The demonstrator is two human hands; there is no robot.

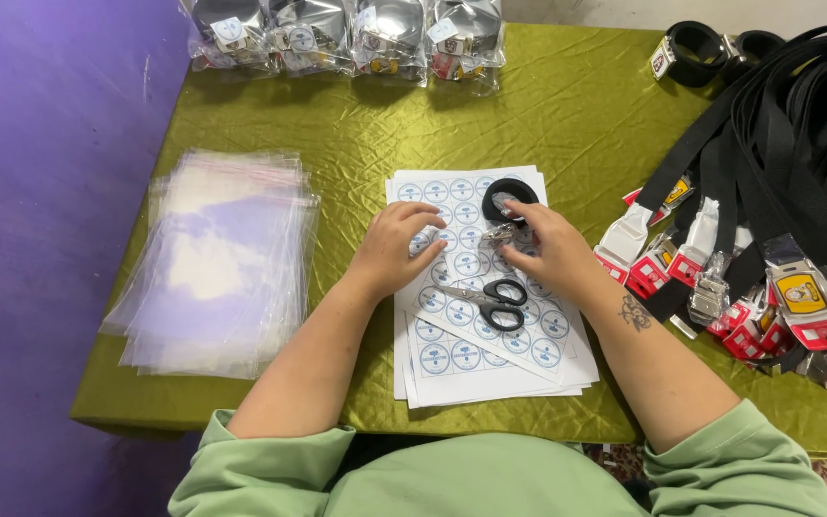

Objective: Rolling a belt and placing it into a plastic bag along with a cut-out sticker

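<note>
Head view: right hand [552,251] fingers pinch a rolled black strap [510,198] by its metal clip; left hand [396,247], fingers released, presses the sticker sheets [471,369]. Strap seems light, soft; grip the stiff clip.

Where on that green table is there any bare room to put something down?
Bare cloth lies between the clear bag stack, the sticker sheets and the packed pouches at the back. The right side is crowded with black straps and buckles.

Glossy crinkled olive cloth [567,105] over the bench; clear shiny plastic bags [217,258] left; matt paper sticker sheets [476,345] centre; matt black woven straps [796,124] right.
</note>
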